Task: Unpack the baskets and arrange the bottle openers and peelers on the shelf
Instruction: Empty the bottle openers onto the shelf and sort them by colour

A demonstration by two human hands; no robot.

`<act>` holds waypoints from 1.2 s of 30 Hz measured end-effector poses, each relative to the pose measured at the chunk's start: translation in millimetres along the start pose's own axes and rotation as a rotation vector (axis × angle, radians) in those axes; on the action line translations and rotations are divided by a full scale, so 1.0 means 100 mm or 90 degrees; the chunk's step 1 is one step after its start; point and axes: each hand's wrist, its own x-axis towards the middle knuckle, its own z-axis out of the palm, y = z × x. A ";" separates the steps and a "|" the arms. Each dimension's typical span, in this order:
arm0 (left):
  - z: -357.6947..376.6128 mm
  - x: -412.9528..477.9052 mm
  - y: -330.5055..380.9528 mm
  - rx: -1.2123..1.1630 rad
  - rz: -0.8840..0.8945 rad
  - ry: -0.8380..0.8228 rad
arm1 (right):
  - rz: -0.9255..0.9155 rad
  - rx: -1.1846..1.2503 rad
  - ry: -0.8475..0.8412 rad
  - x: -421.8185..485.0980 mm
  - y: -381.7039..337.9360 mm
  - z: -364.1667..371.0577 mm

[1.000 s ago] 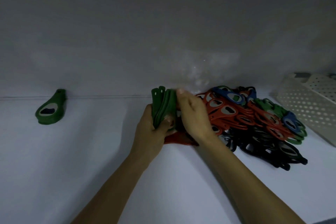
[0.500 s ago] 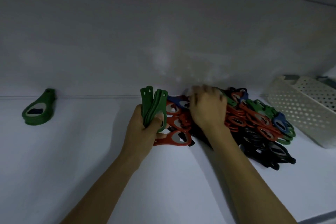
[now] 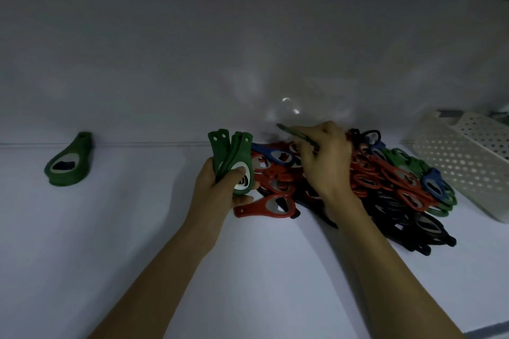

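Green opener stack [image 3: 240,152] in clamped left fingers [image 3: 236,174]; single opener [image 3: 295,134] in pinching right fingers [image 3: 309,153].

Dim, bluish light washes a white shelf [image 3: 82,256] — the frame is underexposed and grainy throughout. A small glare glints on the back wall [image 3: 286,103] above the right hand [image 3: 327,162], where a pinched green opener [image 3: 296,135] smears with motion blur. A faint shadow lies left of the left hand [image 3: 217,190] and its green stack [image 3: 237,162]. Black openers [image 3: 413,228] sink into murk — detail lost. The basket [image 3: 468,162] stretches at the wide-angle edge.
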 end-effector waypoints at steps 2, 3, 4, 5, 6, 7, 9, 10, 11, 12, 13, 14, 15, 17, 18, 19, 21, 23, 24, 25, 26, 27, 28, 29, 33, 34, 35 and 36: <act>0.00 0.01 0.04 -0.047 -0.033 -0.001 | -0.107 0.180 0.002 -0.04 -0.19 0.01; 0.00 0.02 0.06 -0.061 -0.049 -0.009 | -0.162 0.204 -0.004 -0.08 -0.28 0.04; 0.00 0.02 0.08 -0.069 -0.063 -0.020 | -0.210 0.208 -0.017 -0.11 -0.35 0.07; 0.00 0.03 0.09 -0.072 -0.067 -0.033 | -0.244 0.205 -0.037 -0.14 -0.41 0.11; -0.01 0.03 0.08 -0.071 -0.064 -0.046 | -0.260 0.204 -0.064 -0.17 -0.45 0.14; -0.01 0.02 0.07 -0.066 -0.051 -0.053 | -0.255 0.215 -0.091 -0.19 -0.47 0.16; -0.03 0.01 0.06 -0.063 -0.037 -0.045 | -0.225 0.265 -0.140 -0.23 -0.52 0.16; -0.03 0.02 0.05 -0.072 -0.034 -0.037 | -0.194 0.281 -0.145 -0.25 -0.53 0.16; -0.04 0.02 0.03 -0.080 -0.029 -0.030 | -0.143 0.288 -0.137 -0.26 -0.54 0.15; -0.04 0.02 0.02 -0.080 -0.018 -0.024 | -0.071 0.302 -0.122 -0.26 -0.55 0.15; -0.03 0.02 0.02 -0.074 0.004 -0.018 | 0.021 0.335 -0.110 -0.27 -0.56 0.15; -0.03 0.02 0.01 -0.063 0.034 -0.016 | 0.119 0.401 -0.128 -0.27 -0.59 0.13; -0.02 0.01 0.00 -0.041 0.069 -0.019 | 0.207 0.486 -0.187 -0.27 -0.63 0.12; 0.00 -0.02 -0.03 0.065 0.141 -0.031 | 0.305 0.599 -0.341 -0.29 -0.65 0.14; 0.01 -0.03 -0.05 0.153 0.179 -0.029 | 0.299 0.608 -0.379 -0.30 -0.66 0.17; 0.02 -0.04 -0.08 0.246 0.219 -0.020 | 0.283 0.613 -0.372 -0.32 -0.69 0.19; 0.04 -0.04 -0.13 0.378 0.284 0.006 | 0.271 0.632 -0.290 -0.34 -0.72 0.23; 0.05 -0.02 -0.15 0.422 0.317 0.024 | 0.258 0.681 -0.244 -0.36 -0.73 0.25; 0.04 -0.02 -0.15 0.427 0.325 0.024 | 0.257 0.705 -0.234 -0.37 -0.73 0.26; 0.04 -0.02 -0.14 0.415 0.323 0.020 | 0.265 0.720 -0.227 -0.37 -0.75 0.26; 0.04 -0.02 -0.13 0.403 0.312 0.014 | 0.277 0.728 -0.218 -0.37 -0.78 0.27; 0.04 -0.03 -0.12 0.403 0.294 0.012 | 0.296 0.739 -0.208 -0.37 -0.81 0.27; 0.05 -0.05 -0.09 0.398 0.270 0.013 | 0.325 0.764 -0.199 -0.36 -0.85 0.27; 0.05 -0.08 -0.07 0.365 0.244 0.009 | 0.366 0.801 -0.191 -0.33 -0.89 0.25; 0.07 -0.17 0.14 -0.191 0.006 0.082 | 0.434 0.892 -0.184 -0.28 -1.04 0.18; 0.07 -0.19 0.21 -0.347 -0.054 0.096 | 0.439 0.897 -0.190 -0.32 -1.12 0.17; 0.06 -0.22 0.26 -0.451 -0.092 0.083 | 0.447 0.890 -0.198 -0.37 -1.20 0.18; 0.06 -0.27 0.31 -0.507 -0.106 0.061 | 0.453 0.879 -0.203 -0.43 -1.29 0.19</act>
